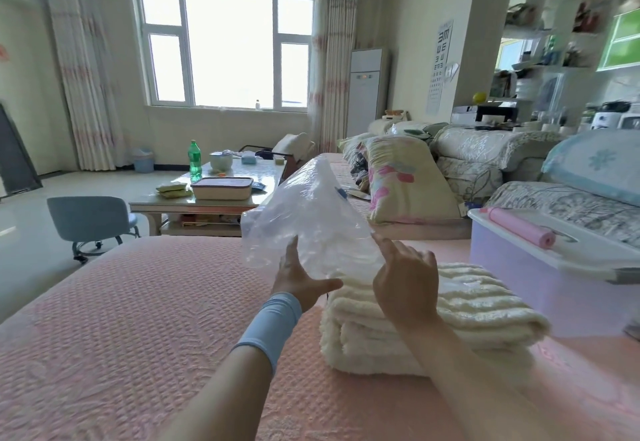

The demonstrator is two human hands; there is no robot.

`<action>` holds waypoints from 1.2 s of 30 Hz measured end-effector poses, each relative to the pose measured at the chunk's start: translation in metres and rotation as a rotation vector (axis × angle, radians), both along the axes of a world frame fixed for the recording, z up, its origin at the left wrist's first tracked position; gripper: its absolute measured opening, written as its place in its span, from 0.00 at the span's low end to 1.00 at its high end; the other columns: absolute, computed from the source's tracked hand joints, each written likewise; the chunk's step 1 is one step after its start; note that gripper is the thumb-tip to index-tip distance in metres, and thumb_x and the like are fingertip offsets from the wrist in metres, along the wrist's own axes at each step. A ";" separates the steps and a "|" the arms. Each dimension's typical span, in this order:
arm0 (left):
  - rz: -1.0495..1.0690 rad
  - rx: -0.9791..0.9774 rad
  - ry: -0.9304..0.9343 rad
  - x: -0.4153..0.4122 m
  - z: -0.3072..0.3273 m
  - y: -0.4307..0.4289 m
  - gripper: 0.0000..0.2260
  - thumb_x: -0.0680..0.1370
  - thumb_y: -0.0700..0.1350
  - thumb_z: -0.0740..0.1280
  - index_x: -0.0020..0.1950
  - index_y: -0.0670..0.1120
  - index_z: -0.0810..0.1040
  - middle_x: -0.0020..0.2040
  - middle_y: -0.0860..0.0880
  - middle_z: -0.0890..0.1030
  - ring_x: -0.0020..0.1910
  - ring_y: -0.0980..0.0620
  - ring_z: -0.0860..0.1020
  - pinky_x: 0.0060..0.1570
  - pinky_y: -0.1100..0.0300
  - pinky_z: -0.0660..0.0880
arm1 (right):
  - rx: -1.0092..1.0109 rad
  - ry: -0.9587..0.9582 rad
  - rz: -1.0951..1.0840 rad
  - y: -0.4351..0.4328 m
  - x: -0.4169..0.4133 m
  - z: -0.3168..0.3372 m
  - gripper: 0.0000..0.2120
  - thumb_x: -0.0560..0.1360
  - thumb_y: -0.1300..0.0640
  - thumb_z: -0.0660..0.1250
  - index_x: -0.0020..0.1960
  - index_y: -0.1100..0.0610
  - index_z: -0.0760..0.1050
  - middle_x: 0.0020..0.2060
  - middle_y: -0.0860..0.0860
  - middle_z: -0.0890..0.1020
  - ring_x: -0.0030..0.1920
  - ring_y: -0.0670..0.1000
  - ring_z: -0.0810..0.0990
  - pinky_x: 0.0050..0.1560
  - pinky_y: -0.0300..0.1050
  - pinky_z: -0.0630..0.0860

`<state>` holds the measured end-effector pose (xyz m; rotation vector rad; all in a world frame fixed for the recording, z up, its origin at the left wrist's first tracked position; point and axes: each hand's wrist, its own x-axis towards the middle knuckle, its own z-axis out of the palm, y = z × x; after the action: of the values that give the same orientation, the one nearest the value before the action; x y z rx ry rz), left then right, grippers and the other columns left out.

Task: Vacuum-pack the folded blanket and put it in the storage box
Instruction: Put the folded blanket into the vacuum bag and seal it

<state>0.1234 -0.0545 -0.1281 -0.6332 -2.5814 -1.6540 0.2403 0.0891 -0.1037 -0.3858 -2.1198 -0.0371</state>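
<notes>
So right now the clear crinkly plastic vacuum bag (311,218) is held up in the air over the bed, just above the folded cream fluffy blanket (467,305). My guess is it's being shaken loose to find the opening before the blanket goes in.

The left hand (301,284) is spread wide, fingers straight against the bag's lower edge and thumb stuck out underneath, more propping than gripping. The right hand (405,288) shows only its back, index finger up and touching the plastic. The other fingers are tucked out of sight, so I can't tell if it's pinching the bag.

The blanket isn't in the bag yet. It sits on the pink quilted bedspread (138,302), right below the hands, handy for sliding in. The lilac plastic storage box (540,277) is just beside it on the right, white lid on, with a pink roll (519,229) lying on top. That'll need moving before anything goes inside.
</notes>
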 end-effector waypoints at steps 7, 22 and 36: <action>0.247 0.351 -0.004 -0.016 0.015 -0.002 0.17 0.76 0.34 0.66 0.63 0.48 0.78 0.62 0.47 0.80 0.55 0.45 0.80 0.59 0.50 0.77 | -0.064 -0.071 0.085 0.001 0.000 -0.003 0.30 0.68 0.49 0.68 0.70 0.49 0.71 0.49 0.48 0.84 0.50 0.54 0.81 0.57 0.53 0.70; 0.372 -0.434 0.866 -0.049 0.020 -0.185 0.26 0.66 0.19 0.65 0.56 0.43 0.84 0.56 0.40 0.82 0.57 0.38 0.77 0.59 0.45 0.75 | 0.291 -0.452 0.305 -0.091 -0.058 -0.046 0.38 0.71 0.63 0.64 0.80 0.52 0.59 0.53 0.53 0.79 0.46 0.56 0.79 0.54 0.54 0.74; 0.192 -0.661 0.066 -0.021 -0.006 -0.229 0.33 0.69 0.32 0.58 0.70 0.58 0.70 0.76 0.52 0.60 0.72 0.46 0.63 0.69 0.51 0.67 | 0.042 -1.161 0.159 -0.162 -0.077 -0.071 0.34 0.71 0.41 0.56 0.75 0.51 0.59 0.70 0.57 0.68 0.70 0.60 0.68 0.70 0.69 0.52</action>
<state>0.1026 -0.2840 -0.1342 -0.4089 -3.0036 -0.6937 0.1632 -0.0725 -0.1744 -0.1616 -3.2786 -0.2662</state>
